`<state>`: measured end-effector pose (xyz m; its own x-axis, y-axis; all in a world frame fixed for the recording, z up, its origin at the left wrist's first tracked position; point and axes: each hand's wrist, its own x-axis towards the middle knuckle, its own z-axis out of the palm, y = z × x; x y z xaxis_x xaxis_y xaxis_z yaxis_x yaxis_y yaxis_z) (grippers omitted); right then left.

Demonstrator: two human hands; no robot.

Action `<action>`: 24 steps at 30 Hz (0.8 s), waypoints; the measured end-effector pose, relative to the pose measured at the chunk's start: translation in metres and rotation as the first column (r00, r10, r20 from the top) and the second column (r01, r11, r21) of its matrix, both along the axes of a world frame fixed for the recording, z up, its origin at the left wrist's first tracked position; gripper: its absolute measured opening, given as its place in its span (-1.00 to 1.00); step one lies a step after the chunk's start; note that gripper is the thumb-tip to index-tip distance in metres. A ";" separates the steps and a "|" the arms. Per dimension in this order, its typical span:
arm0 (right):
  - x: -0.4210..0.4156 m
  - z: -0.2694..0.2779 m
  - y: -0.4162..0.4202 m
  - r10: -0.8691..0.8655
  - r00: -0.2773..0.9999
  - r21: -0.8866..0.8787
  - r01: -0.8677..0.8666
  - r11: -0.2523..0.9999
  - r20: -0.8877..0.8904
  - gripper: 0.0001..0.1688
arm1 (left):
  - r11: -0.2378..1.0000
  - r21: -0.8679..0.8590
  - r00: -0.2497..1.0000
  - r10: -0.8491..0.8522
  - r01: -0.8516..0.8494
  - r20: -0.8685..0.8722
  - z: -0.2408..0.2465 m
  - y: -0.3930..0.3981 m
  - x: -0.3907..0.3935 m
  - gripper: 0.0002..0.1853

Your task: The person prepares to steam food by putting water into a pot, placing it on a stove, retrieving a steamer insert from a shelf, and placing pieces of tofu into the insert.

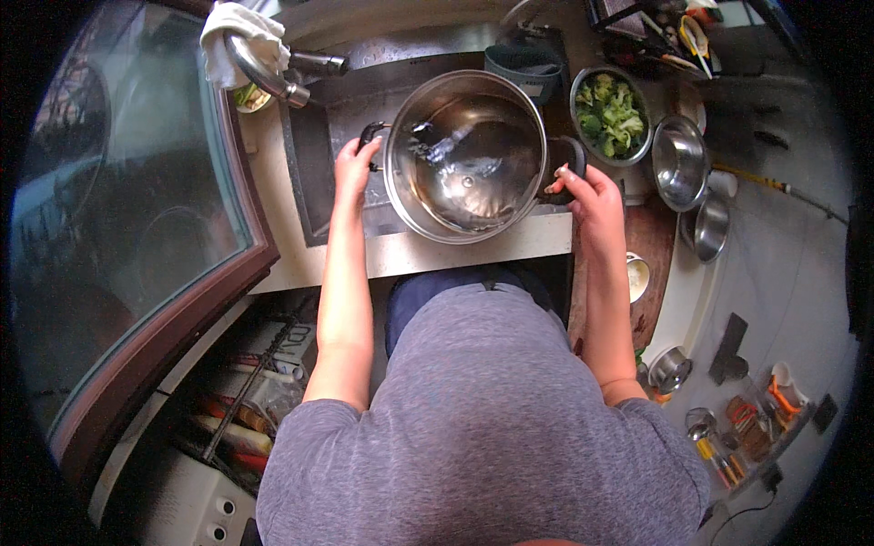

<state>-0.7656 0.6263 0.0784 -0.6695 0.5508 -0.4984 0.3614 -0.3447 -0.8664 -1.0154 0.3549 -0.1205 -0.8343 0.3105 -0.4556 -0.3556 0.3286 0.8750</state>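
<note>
A large stainless steel pot (pixel 471 157) hangs over the front of the sink (pixel 311 184), with what looks like clear water shimmering inside. My left hand (pixel 354 170) grips the black side handle at its left. On the opposite side, my right hand (pixel 588 191) has its fingers around the other black handle (pixel 575 153). The pot's body hides most of the basin beneath it. Behind its right rim a grey-green strainer basket (pixel 524 68) sits at the sink's back corner.
A steel bowl of broccoli (pixel 611 117) stands right of the sink, beside an empty steel bowl (pixel 679 162). A cloth (pixel 242 41) drapes over the faucet (pixel 266 75). An open window sash (pixel 157 205) juts in at left. A small white cup (pixel 638 277) rests on a wooden board (pixel 652 239).
</note>
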 end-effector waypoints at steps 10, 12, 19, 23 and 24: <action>-0.020 -0.117 0.035 -0.216 0.976 -0.074 0.217 0.973 0.021 -0.44 | 0.963 0.159 0.964 0.238 -0.218 -0.119 0.099 -0.017 0.031 -0.84; -0.030 -0.140 0.036 -0.245 0.970 -0.155 0.241 0.958 -0.004 -0.47 | 0.943 0.231 0.951 0.276 -0.241 -0.136 0.111 -0.018 0.037 -0.84; -0.068 -0.186 0.017 -0.320 0.945 -0.523 0.241 0.817 -0.063 -0.47 | 0.933 0.233 0.905 0.333 -0.275 -0.265 0.161 -0.019 0.059 -0.87; -0.081 -0.209 0.014 -0.271 0.963 -0.679 0.192 0.709 -0.010 -0.51 | 0.961 0.181 0.895 0.263 -0.210 -0.360 0.174 -0.019 0.064 -0.88; -0.083 -0.213 0.013 -0.263 0.965 -0.724 0.168 0.669 -0.019 -0.54 | 0.967 0.162 0.891 0.246 -0.197 -0.382 0.175 -0.019 0.064 -0.87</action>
